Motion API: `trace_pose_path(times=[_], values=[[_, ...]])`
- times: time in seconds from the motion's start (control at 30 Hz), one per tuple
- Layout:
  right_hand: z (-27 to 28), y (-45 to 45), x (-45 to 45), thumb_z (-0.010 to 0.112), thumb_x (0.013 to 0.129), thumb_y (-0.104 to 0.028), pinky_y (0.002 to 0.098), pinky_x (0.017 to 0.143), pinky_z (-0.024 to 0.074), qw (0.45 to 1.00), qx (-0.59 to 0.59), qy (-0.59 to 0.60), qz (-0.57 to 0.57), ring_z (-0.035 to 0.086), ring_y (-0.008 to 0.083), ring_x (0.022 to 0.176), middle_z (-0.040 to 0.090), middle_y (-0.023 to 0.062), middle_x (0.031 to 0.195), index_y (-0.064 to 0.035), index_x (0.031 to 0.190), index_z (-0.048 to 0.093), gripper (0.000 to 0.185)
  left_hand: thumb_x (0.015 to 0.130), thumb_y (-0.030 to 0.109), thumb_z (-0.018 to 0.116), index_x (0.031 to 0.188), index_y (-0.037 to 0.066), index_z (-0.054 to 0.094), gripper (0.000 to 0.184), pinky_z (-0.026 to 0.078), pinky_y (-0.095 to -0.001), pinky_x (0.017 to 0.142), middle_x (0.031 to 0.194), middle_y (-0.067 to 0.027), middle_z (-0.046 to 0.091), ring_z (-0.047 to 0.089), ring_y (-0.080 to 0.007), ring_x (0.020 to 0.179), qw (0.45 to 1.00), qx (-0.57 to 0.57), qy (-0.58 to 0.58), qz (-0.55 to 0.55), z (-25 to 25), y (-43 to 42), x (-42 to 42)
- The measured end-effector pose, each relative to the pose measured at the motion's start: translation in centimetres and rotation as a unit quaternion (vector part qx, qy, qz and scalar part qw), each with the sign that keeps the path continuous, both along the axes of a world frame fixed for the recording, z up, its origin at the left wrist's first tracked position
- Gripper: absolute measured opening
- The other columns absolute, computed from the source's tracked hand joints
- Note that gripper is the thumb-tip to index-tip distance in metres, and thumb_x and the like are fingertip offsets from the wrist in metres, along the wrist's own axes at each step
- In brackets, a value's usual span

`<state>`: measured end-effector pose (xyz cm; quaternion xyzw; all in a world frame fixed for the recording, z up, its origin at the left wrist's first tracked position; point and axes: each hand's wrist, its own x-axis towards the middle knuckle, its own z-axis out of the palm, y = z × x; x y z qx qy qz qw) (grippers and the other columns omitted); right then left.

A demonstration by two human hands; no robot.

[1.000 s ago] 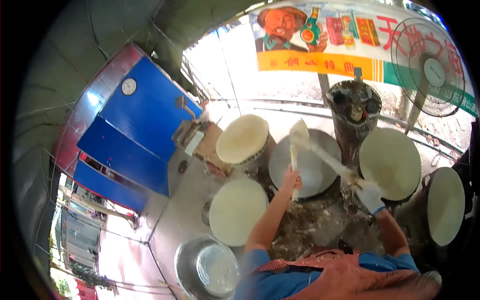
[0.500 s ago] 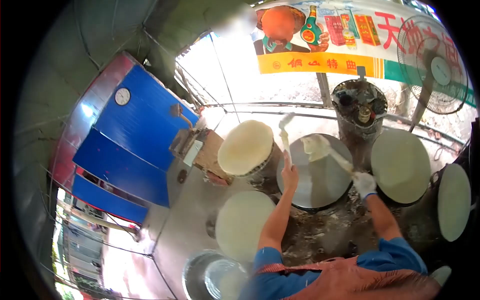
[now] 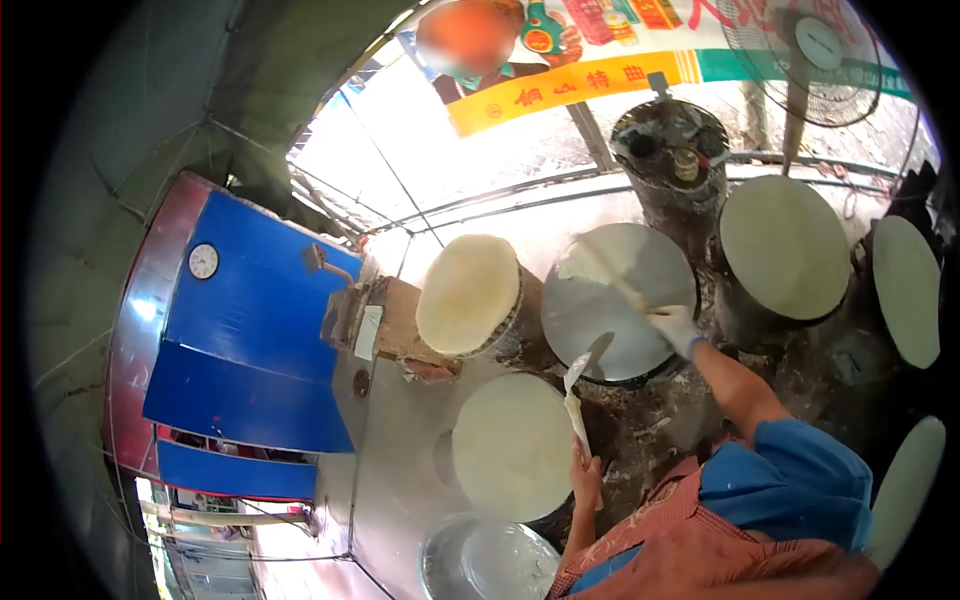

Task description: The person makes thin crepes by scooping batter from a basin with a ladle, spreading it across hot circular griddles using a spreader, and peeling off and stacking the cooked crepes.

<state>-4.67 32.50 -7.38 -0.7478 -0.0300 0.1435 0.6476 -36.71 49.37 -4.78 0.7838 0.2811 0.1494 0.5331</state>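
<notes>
At far left, a round white clock [image 3: 203, 261] hangs on a blue wall [image 3: 265, 340]. To its right, a pale round sheet [image 3: 465, 295] tops a drum-shaped stove. Nearer the wearer stand a shiny metal basin [image 3: 436, 557], cut off by the picture's bottom, and a second pale sheet [image 3: 510, 445], lying flat.

Beside this second sheet's right edge, the bare left hand [image 3: 586, 478] is closed around the handle of a scraper [image 3: 572, 400]. Its pale, smeared blade points up and away, over the near left edge of a round grey griddle [image 3: 612, 322]; whether it touches the griddle, I cannot tell. Motion blurs a long paddle [image 3: 627, 290] slanting across the griddle, its whitish head toward the far left edge. The right hand [image 3: 673, 326], in a white glove, grips the paddle's handle at the griddle's right edge.

Behind the griddle's far right edge stands a cluttered metal drum [image 3: 683, 200]. Farther right, a third pale sheet [image 3: 783, 247] lies below a standing fan [image 3: 818, 43]. Two more pale sheets [image 3: 908, 290] show at the far right.
</notes>
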Motion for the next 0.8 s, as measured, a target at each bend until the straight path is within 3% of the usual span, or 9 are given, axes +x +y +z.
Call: trace_pose_path(times=[0.13,0.2,0.27,0.33,0.47,0.5,0.6,0.73,0.8], values=[[6.4,-4.3,2.5,0.065,0.078,-0.028,0.0328,0.075,0.0503,0.968,-0.179,-0.124,0.122,0.067,0.0204,0.081,0.070,0.0138,0.086,-0.0003,0.096,0.070,0.033,0.079,0.000,0.053,0.141,0.004,0.033,0.066,0.034,-0.0295,0.101,0.140,-0.0169,0.043,0.043,-0.0256,0.128,0.999,0.027,0.036,-0.018,1.9,-0.8,-1.5],[4.8,-7.8,3.7,0.063,0.079,-0.023,0.0320,0.073,0.0512,0.995,0.093,-0.024,0.039,0.067,0.0180,0.078,0.070,0.0138,0.087,0.0034,0.091,0.070,0.030,0.079,0.003,0.053,0.140,0.001,0.033,0.064,0.032,-0.0300,0.103,0.140,-0.0178,0.042,0.041,-0.0279,0.130,0.998,-0.022,0.067,0.001,0.2,-0.1,-2.0],[2.5,-6.1,2.1,0.069,0.075,-0.019,0.0292,0.067,0.0516,0.999,-0.044,0.010,-0.007,0.066,0.0167,0.071,0.070,0.0129,0.081,0.0066,0.092,0.068,0.031,0.079,0.002,0.053,0.140,0.001,0.033,0.064,0.031,-0.0294,0.104,0.141,-0.0181,0.041,0.039,-0.0269,0.131,0.997,-0.018,0.079,0.007,-0.2,-0.3,-2.3],[-0.5,-1.4,0.7,0.075,0.070,-0.022,0.0293,0.063,0.0502,0.989,0.081,0.118,0.042,0.062,0.0169,0.064,0.068,0.0091,0.075,0.0044,0.090,0.069,0.034,0.079,-0.001,0.052,0.141,0.001,0.033,0.065,0.030,-0.0286,0.105,0.141,-0.0176,0.041,0.038,-0.0242,0.132,0.996,-0.043,0.069,0.023,-0.3,-1.0,-1.8],[3.6,-6.5,6.0,0.073,0.073,-0.020,0.0292,0.053,0.0477,0.986,-0.017,0.007,0.164,0.059,0.0134,0.055,0.069,0.0110,0.077,0.0047,0.091,0.070,0.031,0.078,-0.007,0.051,0.141,0.002,0.033,0.067,0.030,-0.0271,0.105,0.141,-0.0147,0.042,0.039,-0.0195,0.131,0.993,-0.094,0.033,0.068,-4.7,-1.5,-2.5],[7.3,-8.5,7.2,0.071,0.074,-0.018,0.0304,0.052,0.0479,0.986,0.010,0.109,0.130,0.059,0.0138,0.055,0.069,0.0119,0.078,0.0044,0.091,0.070,0.029,0.079,-0.006,0.051,0.141,0.003,0.033,0.066,0.030,-0.0270,0.104,0.141,-0.0144,0.042,0.039,-0.0194,0.130,0.996,-0.054,0.025,0.069,-3.6,-2.3,-1.8],[-0.8,-7.2,10.3,0.072,0.074,-0.017,0.0302,0.049,0.0465,0.983,0.092,0.133,0.087,0.059,0.0145,0.055,0.067,0.0081,0.071,0.0025,0.088,0.069,0.024,0.081,0.001,0.053,0.142,0.006,0.034,0.065,0.038,-0.0281,0.097,0.137,-0.0145,0.047,0.050,-0.0209,0.121,0.992,-0.024,0.067,0.100,0.0,-4.5,-0.6],[6.3,-6.9,7.8,0.074,0.071,-0.017,0.0264,0.037,0.0323,0.933,0.039,0.281,0.220,0.047,0.0105,0.043,0.060,0.0048,0.060,-0.0003,0.089,0.070,0.024,0.080,0.004,0.055,0.142,0.008,0.033,0.067,0.043,-0.0294,0.091,0.132,-0.0156,0.051,0.057,-0.0219,0.111,0.984,0.001,0.116,0.138,0.7,-6.3,0.2],[0.4,-8.8,12.9,0.074,0.072,-0.017,0.0263,0.037,0.0324,0.954,0.035,0.159,0.250,0.046,0.0103,0.041,0.057,0.0035,0.055,-0.0002,0.084,0.071,0.021,0.079,0.004,0.056,0.143,0.008,0.032,0.068,0.044,-0.0291,0.089,0.130,-0.0166,0.052,0.057,-0.0218,0.109,0.979,0.014,0.121,0.165,1.6,-7.2,-0.3]])
